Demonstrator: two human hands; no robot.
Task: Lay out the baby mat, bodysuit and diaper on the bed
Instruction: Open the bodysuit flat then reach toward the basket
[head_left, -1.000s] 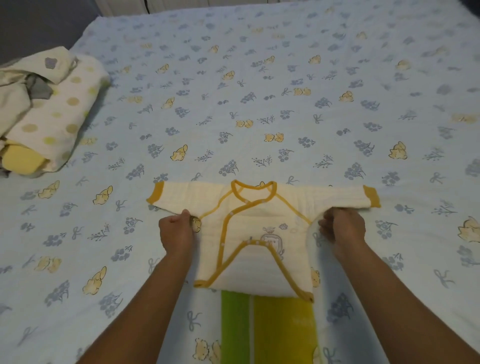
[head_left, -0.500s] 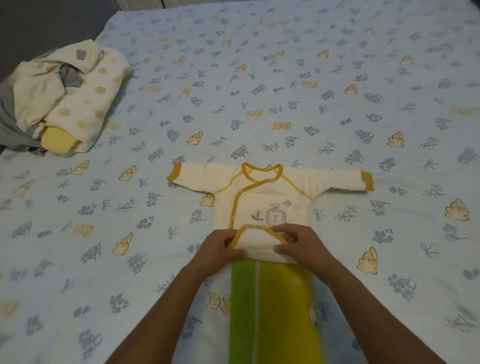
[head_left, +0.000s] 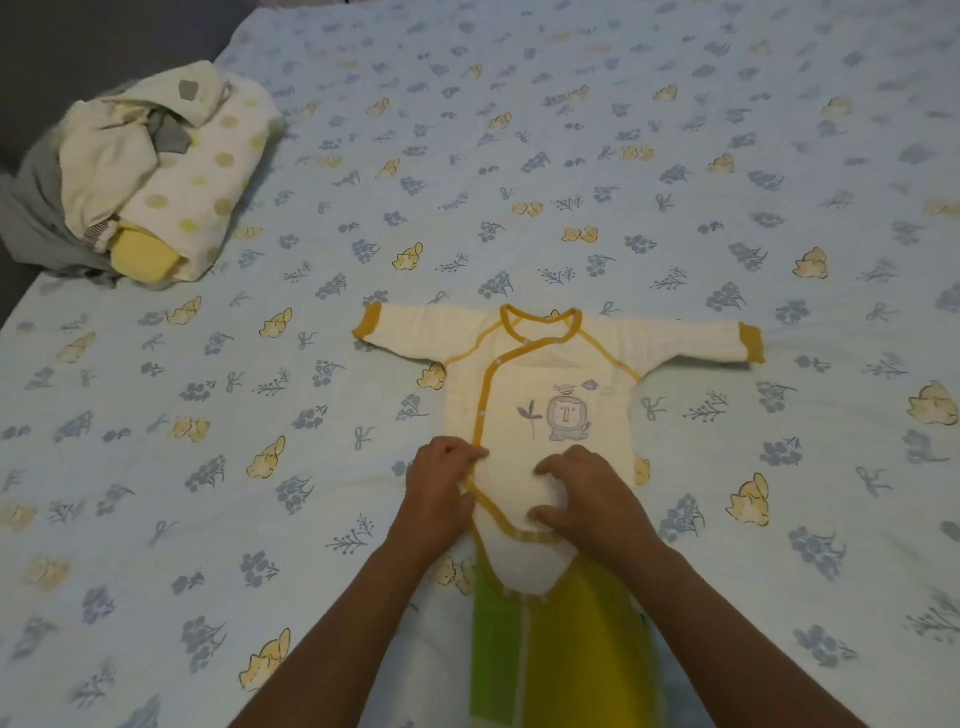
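Observation:
A cream bodysuit (head_left: 550, 374) with mustard trim and a lion print lies flat on the bed, sleeves spread to both sides. My left hand (head_left: 441, 488) pinches its lower left trimmed edge. My right hand (head_left: 587, 499) grips the fabric of the lower front flap, fingers curled. The crotch end of the bodysuit rests on a green and yellow striped cloth (head_left: 561, 654) that runs toward me. Everything lies on a light-blue sheet (head_left: 519, 182) printed with yellow animals and blue sprigs. I see no diaper that I can identify.
A pile of folded cloths and baby clothes (head_left: 150, 176), cream, dotted and grey with a yellow piece, sits at the bed's far left corner. The bed's left edge (head_left: 21, 291) meets a dark floor.
Both hands went from the sleeves to the bodysuit's folded lower part and drew it toward me. The body now lies longer, with the lion print fully showing.

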